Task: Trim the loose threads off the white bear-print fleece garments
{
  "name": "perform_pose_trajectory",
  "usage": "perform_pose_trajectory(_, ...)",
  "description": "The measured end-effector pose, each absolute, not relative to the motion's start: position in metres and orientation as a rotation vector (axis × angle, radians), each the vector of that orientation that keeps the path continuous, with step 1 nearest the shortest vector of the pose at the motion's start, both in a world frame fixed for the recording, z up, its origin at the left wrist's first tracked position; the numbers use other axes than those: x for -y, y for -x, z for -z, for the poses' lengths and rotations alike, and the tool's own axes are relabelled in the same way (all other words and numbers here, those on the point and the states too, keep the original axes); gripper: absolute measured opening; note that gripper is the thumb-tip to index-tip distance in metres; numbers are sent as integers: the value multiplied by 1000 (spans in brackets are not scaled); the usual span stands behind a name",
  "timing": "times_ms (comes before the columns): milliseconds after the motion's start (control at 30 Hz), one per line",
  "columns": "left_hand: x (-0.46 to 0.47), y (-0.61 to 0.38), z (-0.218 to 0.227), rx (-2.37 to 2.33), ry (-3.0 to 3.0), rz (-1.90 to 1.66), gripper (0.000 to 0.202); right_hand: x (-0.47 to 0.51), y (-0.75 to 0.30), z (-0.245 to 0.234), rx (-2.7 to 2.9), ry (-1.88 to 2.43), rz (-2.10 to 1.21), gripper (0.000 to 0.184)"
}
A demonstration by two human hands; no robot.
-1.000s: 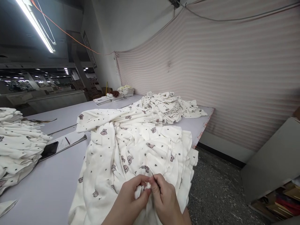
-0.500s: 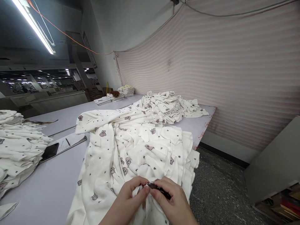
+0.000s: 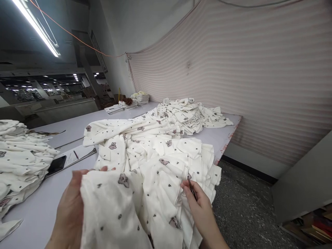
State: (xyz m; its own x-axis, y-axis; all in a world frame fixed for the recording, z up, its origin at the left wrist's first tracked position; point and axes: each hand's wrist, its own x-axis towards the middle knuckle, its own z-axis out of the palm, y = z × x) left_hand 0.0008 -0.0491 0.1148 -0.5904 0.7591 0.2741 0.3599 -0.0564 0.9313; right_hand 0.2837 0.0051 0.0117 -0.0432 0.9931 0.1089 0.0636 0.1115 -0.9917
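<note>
A white garment printed with small bears and hearts (image 3: 145, 193) is lifted off the pile at the near edge of the grey table (image 3: 44, 207). My left hand (image 3: 68, 207) grips its left edge, fingers curled over the cloth. My right hand (image 3: 198, 204) holds the garment's right edge and pinches a thin dark tool (image 3: 192, 188) between its fingers. Beneath lies a heap of the same printed garments (image 3: 155, 152).
A stack of folded printed garments (image 3: 18, 162) sits at the left, beside a black phone (image 3: 55, 165) lying on papers (image 3: 77, 155). More garments (image 3: 189, 114) are heaped at the table's far end. A striped curtain (image 3: 246, 76) hangs behind; the floor (image 3: 246, 207) is on the right.
My hands have moved apart from a close pinch at the garment's edge. The left hand has swung left and up, spreading the cloth open; the right keeps the dark tool.
</note>
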Motion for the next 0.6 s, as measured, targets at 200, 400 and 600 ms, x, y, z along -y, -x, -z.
perform_pose_trajectory(200, 14, -52, -107, -1598, -1335, -1207, 23, -15, -273, -21, 1309, 1057, -1275, 37)
perform_pose_trajectory(400, -10, -110, -93, -1705, -1894, -738, 11, -14, -275, -30, 1315, 941, -1490, 29)
perform_pose_trajectory(600, -4, -103, -85, -1598, -1903, -758, 28, -17, -282, -40, 1593, 837, -1383, 26)
